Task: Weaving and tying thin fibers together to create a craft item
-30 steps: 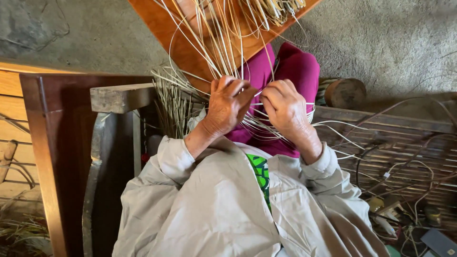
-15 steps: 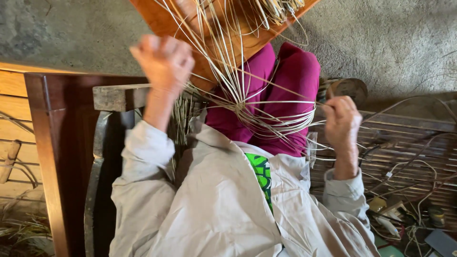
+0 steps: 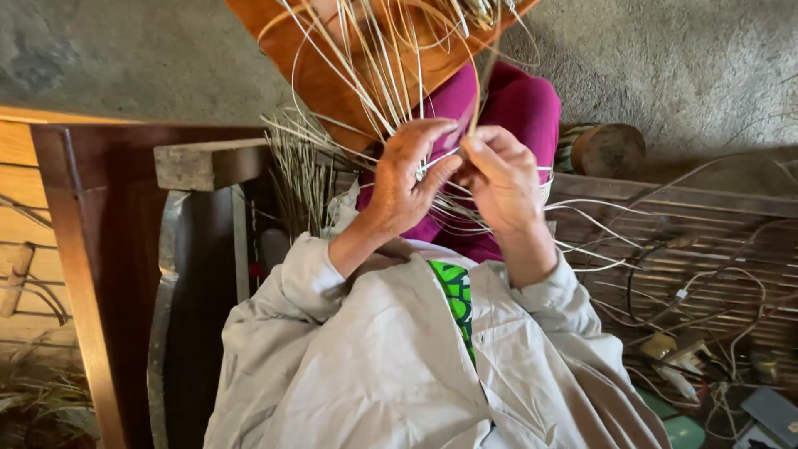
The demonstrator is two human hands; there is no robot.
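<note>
Pale cane strands (image 3: 391,91) fan over my lap, hemmed by a wooden frame (image 3: 100,249) leftward. My left hand (image 3: 403,179) and right hand (image 3: 503,179) meet, fingertips pinching strands.

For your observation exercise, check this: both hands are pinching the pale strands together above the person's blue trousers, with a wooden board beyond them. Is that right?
Not quite: the trousers are magenta, not blue, as the head view shows. The rest holds: the left hand and right hand pinch the pale strands together, with the wooden board beyond.
</note>
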